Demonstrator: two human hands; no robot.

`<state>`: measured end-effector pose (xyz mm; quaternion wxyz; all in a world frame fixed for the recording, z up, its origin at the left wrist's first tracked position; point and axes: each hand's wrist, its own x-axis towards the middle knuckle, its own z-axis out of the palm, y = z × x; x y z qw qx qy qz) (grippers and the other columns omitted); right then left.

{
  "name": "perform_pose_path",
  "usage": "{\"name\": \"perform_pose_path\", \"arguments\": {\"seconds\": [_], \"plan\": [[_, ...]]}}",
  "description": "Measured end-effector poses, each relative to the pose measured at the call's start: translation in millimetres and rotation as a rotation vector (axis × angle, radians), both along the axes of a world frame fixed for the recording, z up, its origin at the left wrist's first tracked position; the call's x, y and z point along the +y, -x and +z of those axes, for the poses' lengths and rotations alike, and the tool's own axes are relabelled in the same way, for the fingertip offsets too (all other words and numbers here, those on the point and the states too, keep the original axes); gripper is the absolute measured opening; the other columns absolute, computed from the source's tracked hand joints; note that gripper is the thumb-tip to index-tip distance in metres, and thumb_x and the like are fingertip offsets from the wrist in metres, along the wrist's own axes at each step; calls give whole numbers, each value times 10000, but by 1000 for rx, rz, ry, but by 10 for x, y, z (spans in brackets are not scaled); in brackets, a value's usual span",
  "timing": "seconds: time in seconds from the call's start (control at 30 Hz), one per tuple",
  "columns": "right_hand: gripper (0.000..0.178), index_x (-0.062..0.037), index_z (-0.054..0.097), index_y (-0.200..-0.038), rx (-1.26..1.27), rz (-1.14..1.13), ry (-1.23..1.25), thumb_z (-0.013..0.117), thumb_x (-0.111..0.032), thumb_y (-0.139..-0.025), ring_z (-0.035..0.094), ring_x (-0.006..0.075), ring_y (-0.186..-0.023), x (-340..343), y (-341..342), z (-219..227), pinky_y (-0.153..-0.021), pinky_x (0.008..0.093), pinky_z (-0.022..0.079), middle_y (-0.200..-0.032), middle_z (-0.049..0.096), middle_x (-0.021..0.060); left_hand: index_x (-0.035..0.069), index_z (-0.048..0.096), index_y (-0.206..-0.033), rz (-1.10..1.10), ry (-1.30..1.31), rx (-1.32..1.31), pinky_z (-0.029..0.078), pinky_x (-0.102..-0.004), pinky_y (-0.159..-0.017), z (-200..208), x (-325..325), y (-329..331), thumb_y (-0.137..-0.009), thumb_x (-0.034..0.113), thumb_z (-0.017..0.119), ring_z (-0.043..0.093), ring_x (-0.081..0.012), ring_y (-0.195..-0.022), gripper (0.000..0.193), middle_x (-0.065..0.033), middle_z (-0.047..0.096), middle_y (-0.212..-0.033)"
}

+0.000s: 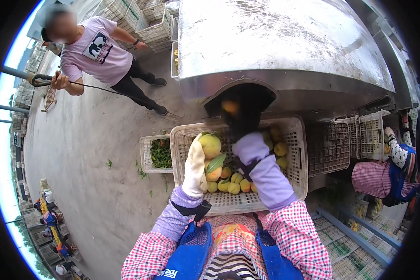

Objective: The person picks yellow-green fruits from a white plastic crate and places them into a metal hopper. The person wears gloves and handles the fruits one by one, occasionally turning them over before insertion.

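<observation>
My left hand [194,167], in a pale glove, is raised over the left side of a white plastic crate [177,151]. Its fingers curve around a large yellow-green peach [210,146]. A second peach [213,174] with a green leaf [216,162] shows just below, close against the glove; whether it is held too I cannot tell. My right hand [250,145], gloved in light purple, reaches into the crate by the dark flap [243,115] of a chute. Its fingers are hidden. Several smaller peaches [234,183] lie in the crate, and a blurred orange fruit [229,106] is in the chute mouth.
A big metal machine [280,42] stands over the crate's far side. To the left, a small crate of leaves [160,153] sits on the concrete floor. A person in a pink shirt [93,46] holds a cord at far left. Another worker [382,172] is at right, near stacked crates [371,133].
</observation>
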<state>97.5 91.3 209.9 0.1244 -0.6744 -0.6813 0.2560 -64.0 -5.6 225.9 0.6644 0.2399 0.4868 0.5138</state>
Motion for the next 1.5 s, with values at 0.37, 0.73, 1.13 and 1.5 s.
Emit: {"name": "perform_pose_path", "arguments": {"seconds": [0.37, 0.73, 1.13, 1.5], "plan": [[916, -79, 553, -1437, 746, 146, -179, 909, -402, -658, 577, 375, -1242, -718, -46, 106, -1078, 480, 439, -1336, 591, 216, 46, 530, -1357, -260, -332, 92, 564, -384, -845, -44, 75, 84, -1003, 462, 557, 663, -276, -978, 547, -166, 661, -1157], [864, -41, 602, -1351, 605, -23, -480, 918, -398, -630, 632, 380, -1100, -922, -155, 128, -967, 454, 521, -1271, 614, 187, -39, 514, -1417, -327, -189, 266, 528, -353, -975, 336, 194, -86, -1117, 419, 355, 635, -196, -1138, 570, -146, 654, -1267], [415, -87, 694, -1208, -114, 143, 47, 710, -307, -856, 687, 346, -1018, 95, -19, -180, -870, 441, 560, -1108, 709, 170, 79, 438, -1521, 22, 150, -384, 501, -432, -997, -231, 160, 168, -1070, 501, 427, 571, -288, -1266, 618, -160, 535, -1457], [807, -91, 593, -1362, 556, 149, -371, 874, -337, -646, 568, 376, -1217, -916, 101, -155, -1045, 501, 450, -1312, 609, 176, 13, 397, -1507, -128, -37, -258, 482, -393, -1067, 18, 138, 8, -1082, 253, 503, 556, -238, -1284, 500, -160, 518, -1422]]}}
